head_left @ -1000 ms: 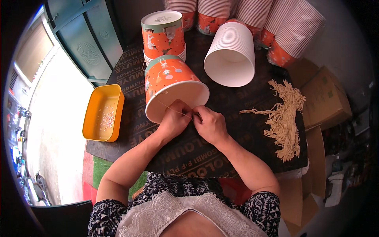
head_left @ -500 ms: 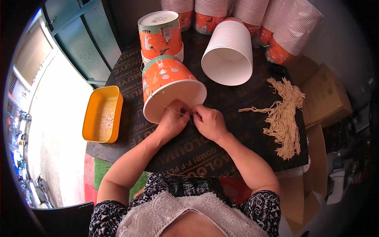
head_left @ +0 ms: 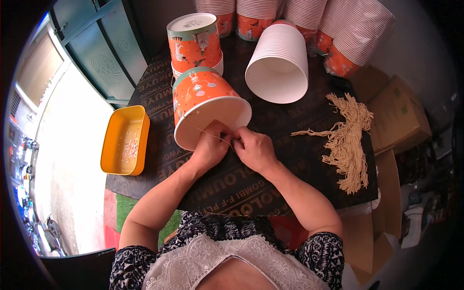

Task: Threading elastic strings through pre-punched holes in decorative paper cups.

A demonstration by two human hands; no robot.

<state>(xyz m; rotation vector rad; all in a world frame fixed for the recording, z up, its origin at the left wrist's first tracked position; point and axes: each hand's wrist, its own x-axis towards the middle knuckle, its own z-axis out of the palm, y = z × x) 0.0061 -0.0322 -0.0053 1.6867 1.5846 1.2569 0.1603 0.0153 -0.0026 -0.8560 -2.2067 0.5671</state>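
Observation:
An orange paper bucket (head_left: 205,92) with a green band and printed figures lies tilted, its white mouth facing me. From the left side of its rim a thin beige cord (head_left: 205,131) stretches across the opening to my hands. My left hand (head_left: 212,145) is closed at the lower rim, its fingers pinching the cord. Close against it, my right hand (head_left: 256,150) is pinched too, with the cord running to its fingertips. The fingertips partly hide the cord's end and the rim there. Behind this bucket, another orange bucket (head_left: 193,46) stands upside down on a short stack.
A white nested bucket stack (head_left: 278,63) lies on its side beyond my right hand. Wrapped bucket stacks (head_left: 363,34) line the back. A bundle of beige cords (head_left: 350,145) rests on the right of the dark table (head_left: 193,193). A yellow tub (head_left: 125,140) holding small bits sits left.
My right hand's fingers have closed in nearer to my left hand at the cord. The bucket has barely shifted.

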